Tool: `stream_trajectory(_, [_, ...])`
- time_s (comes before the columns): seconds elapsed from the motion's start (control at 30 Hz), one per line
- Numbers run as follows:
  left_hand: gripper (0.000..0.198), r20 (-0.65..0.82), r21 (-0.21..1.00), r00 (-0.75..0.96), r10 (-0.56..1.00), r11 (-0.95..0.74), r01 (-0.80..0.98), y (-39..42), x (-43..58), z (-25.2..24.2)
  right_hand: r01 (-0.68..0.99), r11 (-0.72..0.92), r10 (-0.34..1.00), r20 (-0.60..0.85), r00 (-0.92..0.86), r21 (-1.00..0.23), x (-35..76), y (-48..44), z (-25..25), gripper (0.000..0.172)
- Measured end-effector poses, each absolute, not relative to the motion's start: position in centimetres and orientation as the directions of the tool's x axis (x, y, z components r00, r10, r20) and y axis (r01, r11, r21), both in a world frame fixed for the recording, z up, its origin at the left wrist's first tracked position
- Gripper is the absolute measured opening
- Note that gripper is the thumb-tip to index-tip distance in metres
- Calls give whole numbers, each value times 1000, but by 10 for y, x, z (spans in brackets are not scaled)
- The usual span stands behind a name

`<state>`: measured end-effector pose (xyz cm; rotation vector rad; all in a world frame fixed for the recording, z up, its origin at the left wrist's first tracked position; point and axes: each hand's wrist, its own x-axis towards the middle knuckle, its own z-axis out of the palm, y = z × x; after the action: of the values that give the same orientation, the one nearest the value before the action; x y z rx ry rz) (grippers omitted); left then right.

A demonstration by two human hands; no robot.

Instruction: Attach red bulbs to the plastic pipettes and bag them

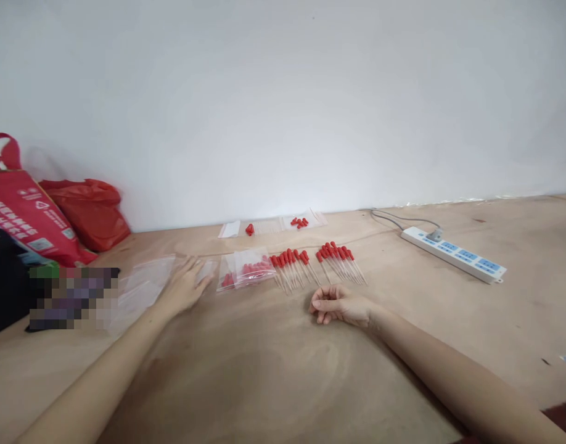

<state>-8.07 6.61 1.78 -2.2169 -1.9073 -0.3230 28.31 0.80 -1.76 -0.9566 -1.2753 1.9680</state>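
My left hand (185,285) reaches forward on the left, fingers stretched out and palm down. It lies beside flat clear plastic bags (144,280), partly over them; whether it touches them I cannot tell. Just right of it is a clear zip bag (246,271) with red rubber bulbs inside. My right hand (341,305) rests on the tabletop with its fingers curled in and nothing visible in them. Beyond it lie two fanned groups of droppers with red bulbs and thin clear tubes, the left group (290,265) and the right group (338,256).
Against the wall lies clear packaging (269,227) with loose red bulbs (299,222). A white power strip (454,253) with a plugged-in grey cord stands at right. At left are a red printed bag (28,216), a red plastic bag (91,213) and a blurred-out dark object (74,302).
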Motion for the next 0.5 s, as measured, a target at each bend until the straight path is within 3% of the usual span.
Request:
stream_trajectory(0.1, [68, 234, -28, -10, 972, 17, 999, 63, -97, -5, -83, -342, 798, -243, -552, -936, 281, 8, -18, 31])
stream_trajectory(0.33, [43, 376, 9, 76, 924, -86, 996, 57, -102, -17, -65, -330, 806, -245, -539, -942, 281, 8, -18, 33])
stream_trajectory(0.5, [35, 595, 64, 170, 786, -258, 964, 51, -109, -5, -17, -273, 832, -227, -506, -962, 282, 9, -19, 33])
